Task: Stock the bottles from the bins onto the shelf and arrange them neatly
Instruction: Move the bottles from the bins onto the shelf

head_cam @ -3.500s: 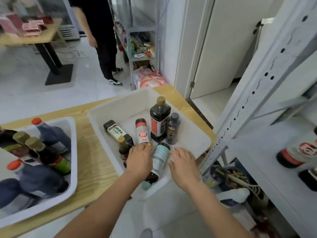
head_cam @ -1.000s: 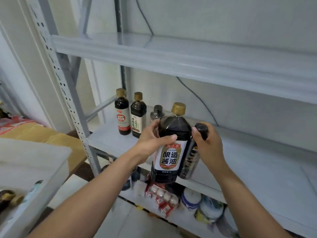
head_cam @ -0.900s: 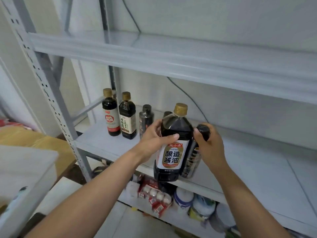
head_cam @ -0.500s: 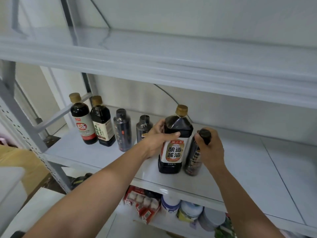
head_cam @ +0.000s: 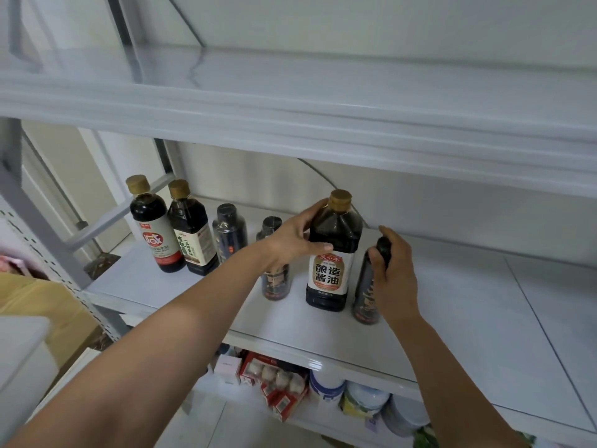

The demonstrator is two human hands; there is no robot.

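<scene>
My left hand (head_cam: 292,240) grips the shoulder of a large dark soy sauce bottle (head_cam: 331,273) with a gold cap, which stands upright on the white middle shelf (head_cam: 206,302). Just to its right, my right hand (head_cam: 392,270) wraps a slim dark bottle with a black cap (head_cam: 365,295), also standing on the shelf. Along the shelf to the left stand a gold-capped bottle with a red label (head_cam: 155,227), a gold-capped bottle with a pale label (head_cam: 190,231), and two small dark bottles (head_cam: 229,234) (head_cam: 274,286), the nearer one partly hidden by my left wrist.
An upper shelf (head_cam: 323,101) hangs above the bottles. The lower shelf holds boxes (head_cam: 274,386) and tubs (head_cam: 365,399). A white bin's corner (head_cam: 19,360) and a wooden table (head_cam: 38,305) lie at the left. The perforated upright (head_cam: 48,250) frames the shelf's left end.
Both hands lifted two bottles from the bin and carried them to the middle shelf. Over the last second the bottles went down onto the shelf, to the right of the standing row.
</scene>
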